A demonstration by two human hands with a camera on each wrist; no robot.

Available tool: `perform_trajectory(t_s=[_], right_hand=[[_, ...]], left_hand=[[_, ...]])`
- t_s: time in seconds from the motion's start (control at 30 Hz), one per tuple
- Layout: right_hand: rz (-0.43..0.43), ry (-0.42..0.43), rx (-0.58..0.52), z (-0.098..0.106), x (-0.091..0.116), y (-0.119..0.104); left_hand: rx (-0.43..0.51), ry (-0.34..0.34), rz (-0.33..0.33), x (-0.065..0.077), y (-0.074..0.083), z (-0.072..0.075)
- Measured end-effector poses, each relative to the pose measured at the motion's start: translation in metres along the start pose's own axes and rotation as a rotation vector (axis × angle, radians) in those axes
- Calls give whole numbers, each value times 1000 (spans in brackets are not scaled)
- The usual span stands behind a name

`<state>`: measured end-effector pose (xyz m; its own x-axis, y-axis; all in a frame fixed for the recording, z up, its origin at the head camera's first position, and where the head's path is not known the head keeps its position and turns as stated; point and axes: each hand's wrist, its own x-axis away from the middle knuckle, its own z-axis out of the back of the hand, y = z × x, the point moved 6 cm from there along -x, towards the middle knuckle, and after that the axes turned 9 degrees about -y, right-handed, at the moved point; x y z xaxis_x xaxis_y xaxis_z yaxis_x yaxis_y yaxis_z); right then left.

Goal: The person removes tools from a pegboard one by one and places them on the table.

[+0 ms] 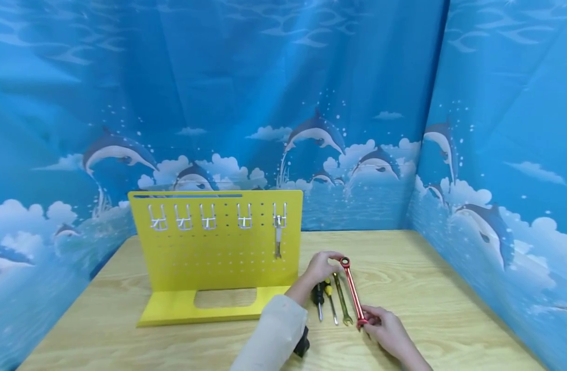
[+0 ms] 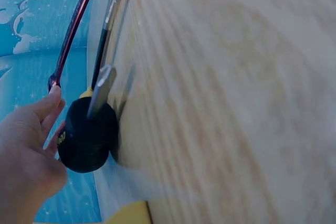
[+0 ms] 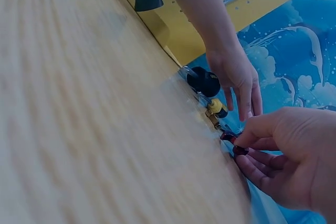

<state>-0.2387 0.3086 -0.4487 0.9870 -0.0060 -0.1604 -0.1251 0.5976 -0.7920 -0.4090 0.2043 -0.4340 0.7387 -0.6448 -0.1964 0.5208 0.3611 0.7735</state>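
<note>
A red combination wrench lies at a slant between the two hands, its ring end away from the person. My left hand pinches that ring end with thumb and fingertips. At the open-jaw end, my right hand grips the wrench between thumb and fingers; in the right wrist view those fingers hide most of it. Just left of it lies a gold-coloured wrench. Beside that are a screwdriver with a yellow and black handle and a black-handled screwdriver, partly under the left hand.
A yellow pegboard stands on the wooden table to the left, with several metal hooks along its top. From the rightmost hook hangs a small silver wrench. Blue dolphin-print curtains enclose the table's back and right side.
</note>
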Motion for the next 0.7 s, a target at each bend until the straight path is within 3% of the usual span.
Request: perform_trajectory(t_s=[0.2, 0.33, 0.43, 0.7], right_hand=[[11, 30, 41, -1, -1, 0], [22, 19, 44, -3, -2, 0], [20, 7, 40, -4, -3, 0], [-3, 6, 59, -4, -2, 0]], left_hand=[[6, -85, -40, 1, -3, 0], [51, -169, -22, 2, -8, -1], [27, -221, -6, 5, -10, 0], [-69, -245, 61, 6, -16, 0]])
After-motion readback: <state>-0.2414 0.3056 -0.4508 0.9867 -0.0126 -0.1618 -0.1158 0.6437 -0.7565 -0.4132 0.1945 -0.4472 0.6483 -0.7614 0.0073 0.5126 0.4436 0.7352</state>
